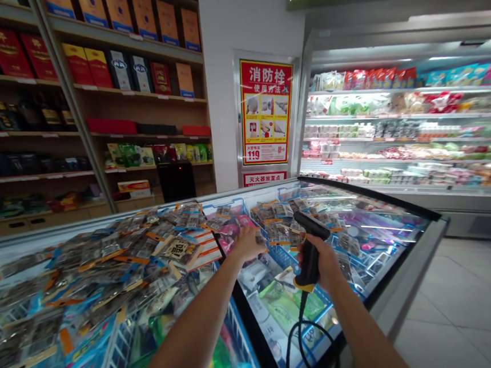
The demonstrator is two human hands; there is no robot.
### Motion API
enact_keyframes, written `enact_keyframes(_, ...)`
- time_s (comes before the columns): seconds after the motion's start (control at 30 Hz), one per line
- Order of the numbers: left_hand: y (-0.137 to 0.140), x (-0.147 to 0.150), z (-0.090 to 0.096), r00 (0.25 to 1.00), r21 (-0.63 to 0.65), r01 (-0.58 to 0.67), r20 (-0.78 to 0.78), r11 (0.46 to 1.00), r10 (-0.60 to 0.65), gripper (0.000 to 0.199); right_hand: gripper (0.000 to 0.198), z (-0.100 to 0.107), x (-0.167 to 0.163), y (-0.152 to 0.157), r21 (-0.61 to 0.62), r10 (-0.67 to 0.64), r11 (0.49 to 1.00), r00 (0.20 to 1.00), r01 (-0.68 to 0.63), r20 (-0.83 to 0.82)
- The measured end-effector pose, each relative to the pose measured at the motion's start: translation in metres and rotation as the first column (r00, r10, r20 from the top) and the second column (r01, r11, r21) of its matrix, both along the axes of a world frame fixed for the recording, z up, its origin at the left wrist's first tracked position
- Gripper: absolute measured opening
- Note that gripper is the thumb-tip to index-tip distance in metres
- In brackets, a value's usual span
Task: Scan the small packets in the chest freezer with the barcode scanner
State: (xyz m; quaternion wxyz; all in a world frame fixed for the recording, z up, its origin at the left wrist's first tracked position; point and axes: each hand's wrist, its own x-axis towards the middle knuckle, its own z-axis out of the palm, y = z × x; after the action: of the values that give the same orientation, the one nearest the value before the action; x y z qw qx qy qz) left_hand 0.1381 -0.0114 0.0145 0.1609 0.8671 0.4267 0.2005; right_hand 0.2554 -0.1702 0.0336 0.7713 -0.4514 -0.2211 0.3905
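Note:
My right hand (327, 263) is wrapped around the grip of a black handheld barcode scanner (310, 261) with yellow trim. The scanner is upright above the chest freezer, its head tilted, and a black cable (300, 322) loops down from its base. Ahead and to the left, my left hand (248, 244) has its fingers curled over a pink packet (229, 231) at the freezer's far side. The fingertips are partly hidden. Dark snack packets (139, 242) with orange and blue edges lie piled beside my left forearm. Green bags (277, 301) rest in the basket below the scanner.
The chest freezer's black-edged lid (258, 332) runs between my arms, and its outer rim (419, 254) slopes along the right. Wooden shelves (164, 96) with boxes stand behind on the left. An open refrigerated display (402, 113) lines the right, with tiled floor (462, 297) before it.

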Motion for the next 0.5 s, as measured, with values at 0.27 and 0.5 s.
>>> enact_keyframes(0.27,-0.002,-0.004,0.002,0.976,0.029,-0.203,0.086,0.979,0.200,0.065,0.025,-0.001,-0.002,0.002,-0.056,0.055,0.997,0.997,-0.052,0.052)
enact_keyframes(0.5,0.031,0.005,0.002,0.710,-0.052,-0.108,0.695,0.993,0.114,0.037,0.028,-0.002,-0.013,-0.001,-0.063,0.106,0.993,0.991,-0.100,0.086)
